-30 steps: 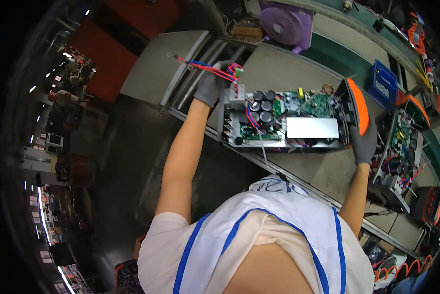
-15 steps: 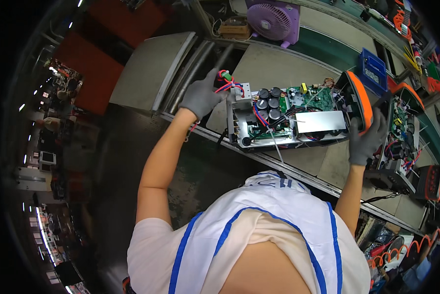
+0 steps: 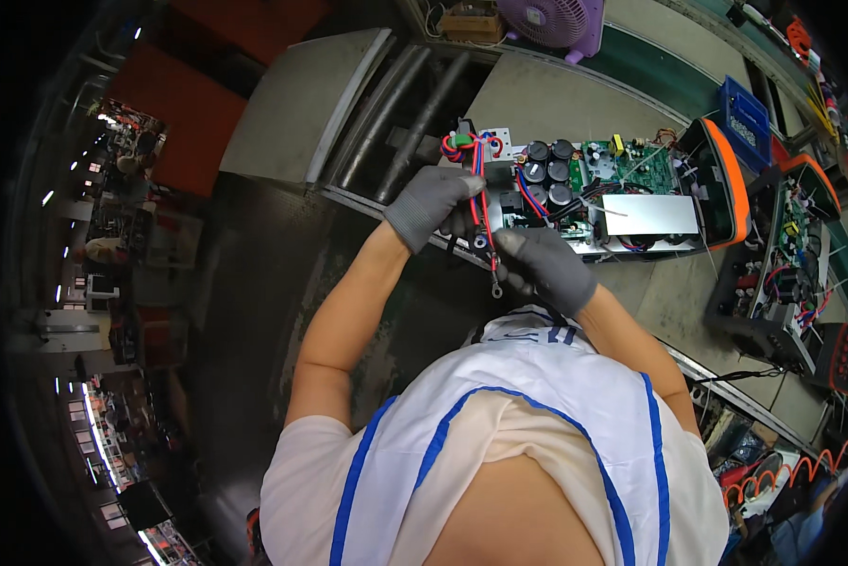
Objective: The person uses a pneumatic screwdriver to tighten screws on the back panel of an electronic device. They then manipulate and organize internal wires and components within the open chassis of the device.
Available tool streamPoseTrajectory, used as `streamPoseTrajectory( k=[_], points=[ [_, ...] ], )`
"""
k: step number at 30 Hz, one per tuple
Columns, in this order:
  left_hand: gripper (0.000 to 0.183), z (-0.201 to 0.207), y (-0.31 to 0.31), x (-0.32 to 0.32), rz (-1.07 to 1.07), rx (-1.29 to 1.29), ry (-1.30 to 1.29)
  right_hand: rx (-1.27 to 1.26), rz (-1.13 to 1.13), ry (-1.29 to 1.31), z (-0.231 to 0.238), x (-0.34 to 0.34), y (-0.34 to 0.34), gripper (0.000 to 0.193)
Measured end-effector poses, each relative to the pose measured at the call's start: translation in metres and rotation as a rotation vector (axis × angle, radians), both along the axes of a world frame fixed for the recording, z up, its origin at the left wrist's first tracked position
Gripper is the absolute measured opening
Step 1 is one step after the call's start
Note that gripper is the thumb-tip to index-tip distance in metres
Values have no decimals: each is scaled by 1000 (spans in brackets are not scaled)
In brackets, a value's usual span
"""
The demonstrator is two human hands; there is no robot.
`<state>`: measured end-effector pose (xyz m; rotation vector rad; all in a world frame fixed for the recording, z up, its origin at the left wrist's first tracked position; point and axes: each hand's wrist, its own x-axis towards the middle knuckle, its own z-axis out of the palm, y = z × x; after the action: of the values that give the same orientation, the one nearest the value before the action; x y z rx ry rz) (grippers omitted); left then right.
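Observation:
Red and blue wires [image 3: 485, 222] run down from a coiled bundle with a green piece [image 3: 459, 141] at the left end of an opened electronic unit. They end in a ring terminal [image 3: 496, 291] that hangs past the table edge. My left hand [image 3: 433, 206] is closed round the wires, thumb on top. Lower down, my right hand [image 3: 548, 269] pinches them near their ends; its fingertips are partly hidden. Both hands wear grey gloves. The unit shows black capacitors [image 3: 559, 172], a green circuit board [image 3: 646, 168], a silver plate [image 3: 650, 215] and an orange-rimmed end panel [image 3: 729, 184].
A second opened unit [image 3: 773, 274] stands to the right. Behind are a blue bin [image 3: 747, 123] with small parts and a purple fan [image 3: 561, 21]. Metal rollers [image 3: 386, 123] lie left of the unit. The table's front edge [image 3: 702, 375] runs close to my body.
My right hand has left the orange-rimmed end panel and come left to the wires. My left hand has moved right and closed on them. The wires now stretch down toward me.

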<state>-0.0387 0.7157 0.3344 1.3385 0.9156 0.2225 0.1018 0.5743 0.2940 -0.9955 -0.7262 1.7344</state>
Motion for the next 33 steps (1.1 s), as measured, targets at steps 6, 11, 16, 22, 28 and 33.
streamPoseTrajectory(
  k=[6,11,16,22,28,33],
  points=[
    [27,-4,-1,-8,-138,103,119,18,152,215,-13,6,4,29],
    [28,0,-10,-14,-127,106,112,12,174,103,-14,20,7,29],
    [26,-9,-18,-20,18,-56,-1,-13,132,-82,-17,21,11,29],
    [24,-23,-14,-34,111,-316,-279,181,140,-506,-20,17,13,18],
    [20,-28,-26,-26,270,-217,-463,279,-285,-797,-16,12,20,15],
    [23,-48,-23,-31,228,-130,-460,358,-409,-852,-40,2,28,15]
  ],
)
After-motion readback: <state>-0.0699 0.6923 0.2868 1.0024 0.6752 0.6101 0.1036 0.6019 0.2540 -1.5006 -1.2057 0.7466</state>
